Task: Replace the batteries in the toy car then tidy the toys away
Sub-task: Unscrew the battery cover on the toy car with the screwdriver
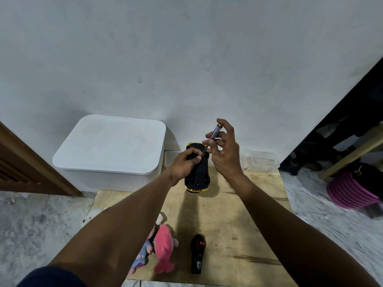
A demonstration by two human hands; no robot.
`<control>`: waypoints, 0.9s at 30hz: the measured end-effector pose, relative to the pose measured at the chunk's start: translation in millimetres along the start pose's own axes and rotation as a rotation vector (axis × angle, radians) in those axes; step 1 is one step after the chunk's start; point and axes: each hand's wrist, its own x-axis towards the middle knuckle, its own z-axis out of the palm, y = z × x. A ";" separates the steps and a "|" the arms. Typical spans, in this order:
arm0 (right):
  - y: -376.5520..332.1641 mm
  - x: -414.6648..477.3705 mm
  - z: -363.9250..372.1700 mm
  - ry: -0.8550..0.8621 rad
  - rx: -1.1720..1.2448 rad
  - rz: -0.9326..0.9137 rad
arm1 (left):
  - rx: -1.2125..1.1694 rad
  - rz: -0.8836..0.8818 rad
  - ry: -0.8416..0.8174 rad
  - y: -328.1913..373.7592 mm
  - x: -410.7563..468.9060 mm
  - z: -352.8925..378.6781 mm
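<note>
Left hand (186, 162) grip clamped on upturned toy car (198, 170), right hand (222, 148) grip pinching screwdriver (211, 137), tip hidden behind fingers

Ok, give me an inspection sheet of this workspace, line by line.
Surface: wooden board on a mottled floor, stained.
Job's things: toy car upside down, black underside up, gold trim; screwdriver tip down at its underside; black remote lying on the board.
Clutter: pink plush and a second soft toy at the board's near left.
Hands: left hand grips the car; right hand holds the screwdriver in its fingers.
Cables: nothing seen.
Surroundings: lidded white bin by the wall; clear tubs behind; pink basket at right.
</note>
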 end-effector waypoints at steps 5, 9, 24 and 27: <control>-4.5 3.0 0.7 0.093 -0.040 -0.012 | -0.007 0.016 0.010 -1.9 -1.1 1.6; -3.7 8.1 2.3 0.081 -0.032 -0.048 | -0.020 0.016 0.026 -3.8 -1.9 1.6; -5.3 4.3 3.6 0.071 -0.039 -0.099 | -0.024 0.029 0.041 -7.8 -2.3 -3.0; -8.5 3.9 3.0 0.078 -0.046 -0.151 | -0.031 0.031 0.036 -6.3 -1.9 -4.7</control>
